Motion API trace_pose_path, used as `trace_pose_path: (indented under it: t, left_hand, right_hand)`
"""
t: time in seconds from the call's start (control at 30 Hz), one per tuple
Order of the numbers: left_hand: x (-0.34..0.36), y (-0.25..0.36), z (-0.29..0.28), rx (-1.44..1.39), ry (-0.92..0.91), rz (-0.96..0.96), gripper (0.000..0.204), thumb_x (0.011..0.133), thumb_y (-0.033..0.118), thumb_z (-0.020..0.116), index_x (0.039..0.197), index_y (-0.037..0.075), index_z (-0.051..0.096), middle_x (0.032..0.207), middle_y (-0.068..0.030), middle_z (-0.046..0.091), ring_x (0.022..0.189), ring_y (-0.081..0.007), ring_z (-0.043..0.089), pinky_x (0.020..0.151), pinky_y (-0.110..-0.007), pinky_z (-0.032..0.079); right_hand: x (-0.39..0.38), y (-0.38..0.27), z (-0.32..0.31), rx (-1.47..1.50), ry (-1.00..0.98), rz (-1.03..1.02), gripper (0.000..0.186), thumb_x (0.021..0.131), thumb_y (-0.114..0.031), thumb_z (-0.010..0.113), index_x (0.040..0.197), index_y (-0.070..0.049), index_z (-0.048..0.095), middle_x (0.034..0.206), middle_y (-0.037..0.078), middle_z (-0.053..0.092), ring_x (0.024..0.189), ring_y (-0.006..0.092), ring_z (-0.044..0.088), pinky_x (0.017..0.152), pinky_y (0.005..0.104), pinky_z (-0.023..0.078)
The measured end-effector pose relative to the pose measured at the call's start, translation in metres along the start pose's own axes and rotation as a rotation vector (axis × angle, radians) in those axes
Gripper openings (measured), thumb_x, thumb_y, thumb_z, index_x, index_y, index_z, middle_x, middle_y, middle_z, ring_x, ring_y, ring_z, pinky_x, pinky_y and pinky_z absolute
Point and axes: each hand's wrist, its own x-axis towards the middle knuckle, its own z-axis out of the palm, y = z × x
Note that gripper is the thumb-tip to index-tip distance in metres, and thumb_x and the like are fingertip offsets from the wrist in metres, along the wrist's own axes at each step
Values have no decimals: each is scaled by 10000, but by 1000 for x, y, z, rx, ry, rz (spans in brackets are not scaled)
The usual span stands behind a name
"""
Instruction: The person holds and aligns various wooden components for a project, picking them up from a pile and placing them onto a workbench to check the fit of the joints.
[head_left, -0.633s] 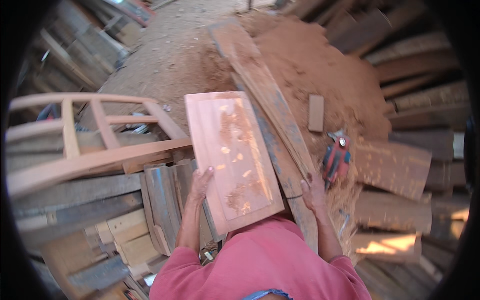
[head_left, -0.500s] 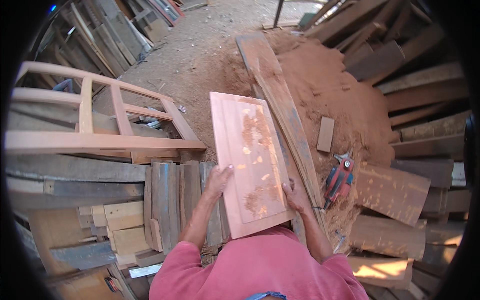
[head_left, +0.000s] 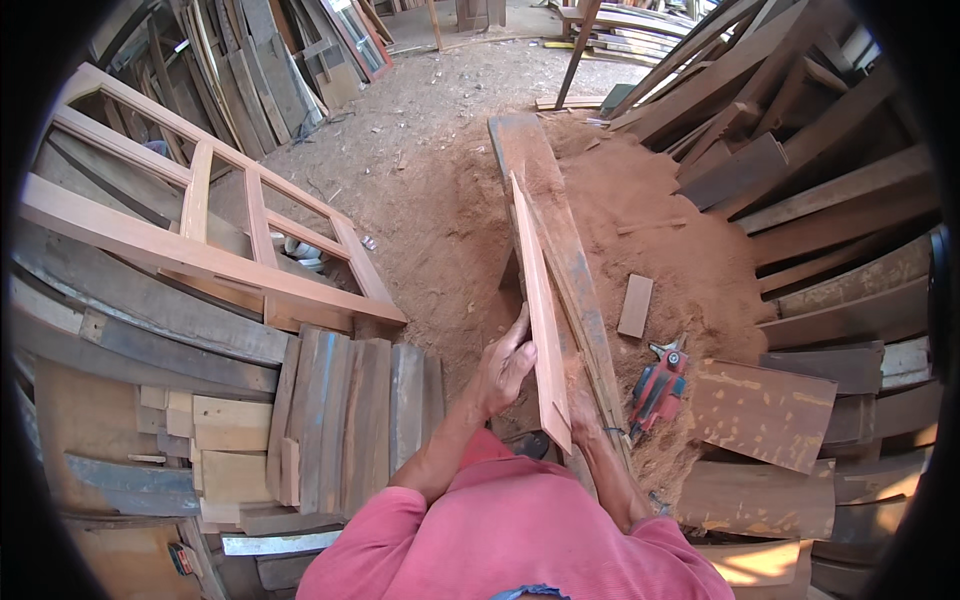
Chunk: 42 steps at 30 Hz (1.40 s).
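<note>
Shirt: pink [head_left: 520, 535], along the lower edge, both forearms reaching out from it.
Right hand [head_left: 588, 428]: at the panel's near end, on its right side, partly hidden by it; cannot tell how its grip is set.
Left hand [head_left: 503, 372]: grip pinching the panel's left side, thumb lying along the wood.
Wooden panel [head_left: 541, 325]: between the hands, tipped up nearly on edge, so only a narrow pale strip shows; its far end points away over the plank.
Long plank [head_left: 572, 255]: beneath and right of the panel, dusty brown with blue-grey patches.
Power tool [head_left: 659, 390]: red and dark, lying right of the plank.
Wood block [head_left: 635, 306]: small, flat, just beyond the tool.
Stacked boards [head_left: 345, 420]: left of the left arm.
Wooden frame [head_left: 258, 215]: slatted, beyond those boards.
Sawdust [head_left: 640, 185]: reddish, spread right of the plank.
Leaning boards [head_left: 235, 75]: upper left, farthest out.
</note>
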Motion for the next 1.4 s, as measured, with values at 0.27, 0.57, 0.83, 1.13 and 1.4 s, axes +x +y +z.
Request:
trace_pose_path:
  t: [0.27, 0.57, 0.83, 1.13, 1.4]
  left_hand:
    - [-12, 15, 27, 49, -29, 287, 979, 976, 459, 679, 1584, -128, 184, 1616, -361, 271, 1511, -422, 325, 1226, -425, 300]
    - [55, 51, 27, 39, 125, 333, 1177, 945, 516, 705, 1599, -96, -60, 1599, -357, 296, 1452, -412, 413, 1169, -444, 391]
    - [65, 53, 35, -99, 176, 349, 1237, 912, 537, 743, 1606, -66, -84, 1581, -349, 348, 1396, -397, 492, 1132, -436, 441]
    - [63, 48, 29, -87, 156, 324, 1267, 890, 555, 758, 1611, -51, -90, 1597, -367, 295, 1434, -410, 438, 1153, -439, 414]
    - [28, 9, 7, -759, 69, -124, 1108, 972, 639, 586, 1642, 17, -38, 1710, -232, 75, 1553, -308, 237, 1209, -470, 345]
  right_hand:
    - [23, -12, -24, 252, -196, 185, 337, 1050, -407, 565, 1080, -101, 702, 725, 9, 620, 523, 143, 566, 430, 298, 472]
    - [1, -90, 14, 387, -249, 270, 495, 1063, -589, 441, 961, -135, 607, 666, -35, 509, 445, 89, 433, 397, 251, 372]
    - [9, -89, 4, 525, -338, 335, 430, 1072, -577, 423, 974, -188, 580, 658, -35, 476, 447, 88, 421, 395, 250, 377]
    - [2, -92, 12, 490, -299, 323, 434, 1073, -572, 427, 949, -185, 577, 655, -36, 474, 445, 84, 418, 388, 247, 373]
    - [7, -35, -3, 364, -337, 249, 556, 1083, -549, 419, 1364, -105, 602, 1037, 44, 731, 795, 178, 698, 644, 312, 585]
